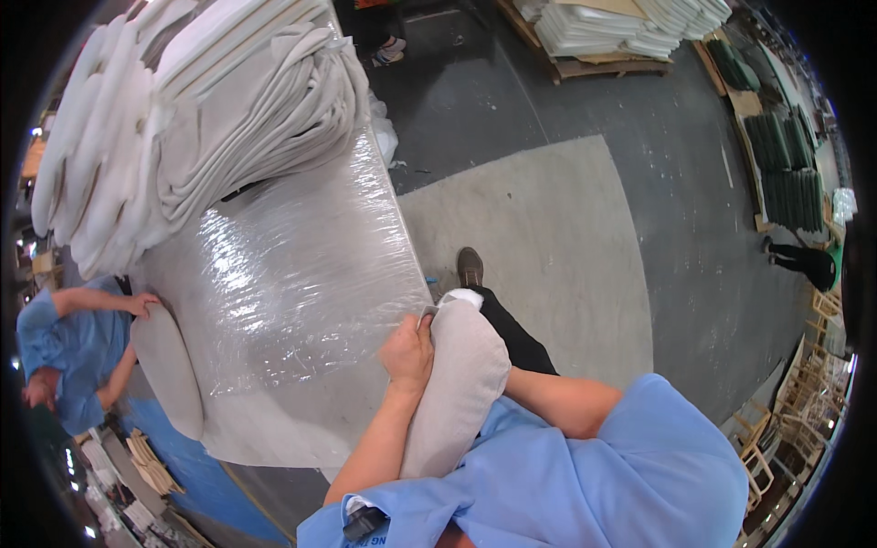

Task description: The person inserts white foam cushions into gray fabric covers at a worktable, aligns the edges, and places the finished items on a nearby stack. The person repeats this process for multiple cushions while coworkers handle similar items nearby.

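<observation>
A light grey, plump cushion [461, 365] is held up against my body beside the table's near corner. White filling [464, 297] shows at its far end, where the cover's edge is loose. My left hand [407, 352] is closed on that edge of the cushion cover, fingers curled and thumb on top. My right forearm passes behind the cushion's right side. The right hand [517, 379] is almost wholly hidden there, and its fingers do not show.
A plastic-wrapped table [301, 274] stretches ahead to the left, bearing heaped grey covers [274, 119] and white padding [91, 173]. Across it a co-worker [78, 338] in blue handles another grey cushion [167, 365]. Loaded pallets [612, 68] stand far right; wooden frames [776, 420] lie right.
</observation>
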Demonstrator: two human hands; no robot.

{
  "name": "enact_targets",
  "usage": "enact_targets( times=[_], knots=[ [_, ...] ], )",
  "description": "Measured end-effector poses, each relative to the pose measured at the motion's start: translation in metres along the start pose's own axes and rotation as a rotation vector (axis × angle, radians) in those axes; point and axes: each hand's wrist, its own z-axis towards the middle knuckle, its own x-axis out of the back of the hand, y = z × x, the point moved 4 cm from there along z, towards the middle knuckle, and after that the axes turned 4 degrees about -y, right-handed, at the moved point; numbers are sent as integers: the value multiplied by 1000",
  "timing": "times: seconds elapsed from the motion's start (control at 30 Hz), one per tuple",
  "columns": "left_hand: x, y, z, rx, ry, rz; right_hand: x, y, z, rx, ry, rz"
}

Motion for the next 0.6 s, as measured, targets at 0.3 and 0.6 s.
enact_targets(
  times=[0.3, 0.6],
  knots=[
    [17, 14, -10, -83, 50, -130, 43, -196, -4, 470, -395, -515],
    [23, 31, -11, -146, -30, -193, 28, -220, -10, 438, -672, -980]
  ],
)
